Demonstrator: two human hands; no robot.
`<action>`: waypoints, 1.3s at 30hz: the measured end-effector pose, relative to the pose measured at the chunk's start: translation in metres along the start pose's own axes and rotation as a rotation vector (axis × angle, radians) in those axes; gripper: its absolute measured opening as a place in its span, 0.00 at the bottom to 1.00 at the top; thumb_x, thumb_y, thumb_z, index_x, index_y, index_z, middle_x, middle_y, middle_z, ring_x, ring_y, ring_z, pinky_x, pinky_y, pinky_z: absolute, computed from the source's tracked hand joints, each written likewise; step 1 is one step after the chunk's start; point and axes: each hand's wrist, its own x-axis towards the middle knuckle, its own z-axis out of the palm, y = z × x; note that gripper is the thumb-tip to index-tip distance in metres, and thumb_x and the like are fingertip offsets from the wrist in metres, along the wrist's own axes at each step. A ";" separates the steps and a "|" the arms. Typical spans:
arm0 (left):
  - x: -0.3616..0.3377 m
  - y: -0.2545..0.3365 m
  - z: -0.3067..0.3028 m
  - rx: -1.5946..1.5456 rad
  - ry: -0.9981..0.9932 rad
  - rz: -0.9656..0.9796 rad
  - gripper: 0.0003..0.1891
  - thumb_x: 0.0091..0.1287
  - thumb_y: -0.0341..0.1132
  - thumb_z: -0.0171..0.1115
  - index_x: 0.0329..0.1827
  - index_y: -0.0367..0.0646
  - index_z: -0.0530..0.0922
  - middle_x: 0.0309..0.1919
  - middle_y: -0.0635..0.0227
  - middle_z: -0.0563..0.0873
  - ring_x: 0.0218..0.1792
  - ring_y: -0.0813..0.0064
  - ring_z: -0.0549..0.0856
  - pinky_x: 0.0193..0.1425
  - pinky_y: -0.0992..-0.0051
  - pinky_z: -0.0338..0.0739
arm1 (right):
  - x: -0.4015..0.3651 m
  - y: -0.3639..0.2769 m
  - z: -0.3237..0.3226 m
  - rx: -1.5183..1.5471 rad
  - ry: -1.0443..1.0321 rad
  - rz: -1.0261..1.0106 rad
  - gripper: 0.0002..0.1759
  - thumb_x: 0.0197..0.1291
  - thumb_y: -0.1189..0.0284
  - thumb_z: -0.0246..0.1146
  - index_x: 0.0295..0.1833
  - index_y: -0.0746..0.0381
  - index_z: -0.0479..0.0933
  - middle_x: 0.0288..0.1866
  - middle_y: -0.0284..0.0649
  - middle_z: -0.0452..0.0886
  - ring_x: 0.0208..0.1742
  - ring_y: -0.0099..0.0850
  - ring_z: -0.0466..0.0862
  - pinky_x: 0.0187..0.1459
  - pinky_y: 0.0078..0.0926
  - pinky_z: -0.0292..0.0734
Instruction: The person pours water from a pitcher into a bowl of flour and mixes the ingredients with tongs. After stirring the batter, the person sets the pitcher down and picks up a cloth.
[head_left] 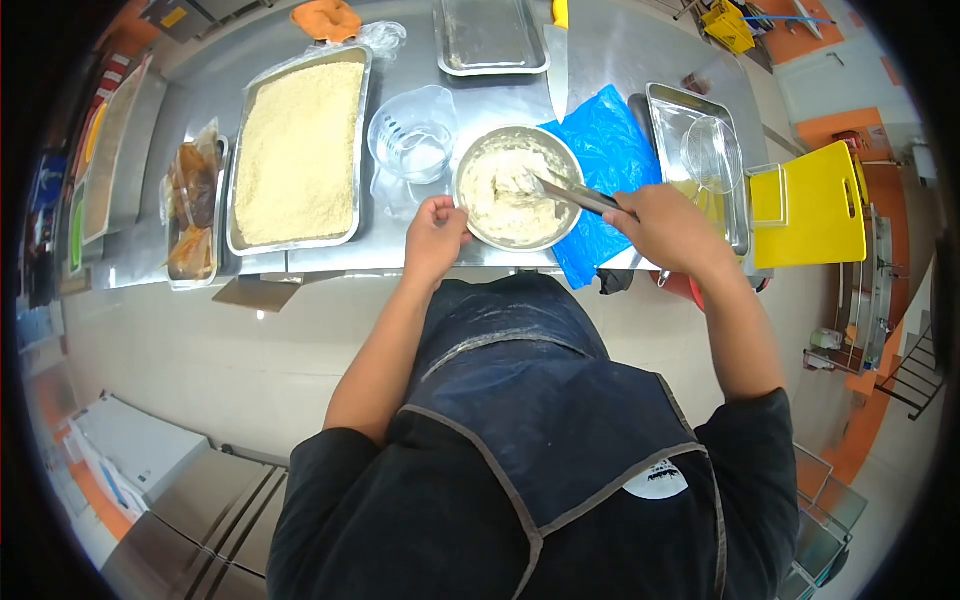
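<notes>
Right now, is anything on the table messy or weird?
A little. Beside the bowl, the blue bag is crumpled and droops over the table's front edge. The knife lies uncovered, its tip toward the person. I can't see anything broken.

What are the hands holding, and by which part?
The right hand holds metal tongs by their handle end. The left hand is at the left rim of the bowl; whether it grips there cannot be told.
</notes>
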 end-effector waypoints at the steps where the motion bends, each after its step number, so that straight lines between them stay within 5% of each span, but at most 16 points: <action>1: 0.002 0.005 -0.001 0.017 0.016 0.021 0.14 0.71 0.31 0.60 0.55 0.34 0.73 0.37 0.65 0.82 0.33 0.79 0.83 0.41 0.79 0.83 | 0.002 0.000 -0.004 -0.053 -0.021 -0.001 0.20 0.70 0.58 0.58 0.40 0.66 0.82 0.36 0.52 0.84 0.38 0.52 0.84 0.43 0.46 0.78; 6: 0.012 0.010 -0.004 0.063 -0.011 0.037 0.11 0.72 0.32 0.60 0.51 0.35 0.74 0.38 0.66 0.82 0.32 0.80 0.83 0.37 0.80 0.82 | 0.021 0.001 -0.023 -0.202 -0.151 0.096 0.21 0.70 0.58 0.58 0.35 0.66 0.82 0.35 0.51 0.83 0.42 0.52 0.83 0.45 0.49 0.75; 9: 0.013 0.003 -0.005 0.034 -0.046 0.006 0.10 0.72 0.30 0.58 0.51 0.35 0.73 0.38 0.66 0.81 0.32 0.81 0.82 0.36 0.80 0.83 | 0.039 0.010 -0.029 -0.312 -0.223 -0.048 0.22 0.70 0.59 0.58 0.32 0.66 0.82 0.31 0.52 0.83 0.36 0.51 0.84 0.43 0.48 0.76; 15: 0.004 0.006 0.001 -0.101 -0.022 -0.051 0.07 0.72 0.28 0.56 0.49 0.36 0.72 0.36 0.66 0.80 0.32 0.81 0.83 0.36 0.79 0.86 | 0.064 0.020 -0.046 -0.016 -0.555 0.155 0.26 0.70 0.58 0.58 0.26 0.67 0.82 0.19 0.43 0.81 0.16 0.31 0.80 0.24 0.31 0.78; 24: 0.000 0.002 0.004 -0.142 -0.028 -0.093 0.07 0.72 0.27 0.56 0.49 0.36 0.71 0.37 0.66 0.80 0.34 0.80 0.83 0.39 0.77 0.87 | 0.053 0.062 0.005 0.564 -0.702 0.336 0.28 0.72 0.54 0.58 0.25 0.64 0.79 0.18 0.36 0.78 0.15 0.23 0.76 0.17 0.21 0.72; 33: -0.014 -0.016 0.004 -0.142 -0.169 -0.130 0.09 0.73 0.30 0.56 0.51 0.36 0.70 0.44 0.62 0.79 0.42 0.74 0.84 0.49 0.73 0.87 | 0.030 0.077 0.105 1.533 -0.809 0.478 0.24 0.75 0.55 0.56 0.56 0.68 0.75 0.24 0.31 0.75 0.15 0.14 0.71 0.10 0.09 0.63; 39: -0.024 -0.021 0.008 -0.215 -0.213 -0.212 0.07 0.71 0.28 0.58 0.47 0.36 0.71 0.42 0.63 0.79 0.42 0.72 0.86 0.50 0.73 0.87 | 0.013 0.055 0.146 2.067 -0.829 0.560 0.24 0.75 0.55 0.56 0.56 0.67 0.74 0.25 0.33 0.75 0.16 0.12 0.71 0.09 0.05 0.64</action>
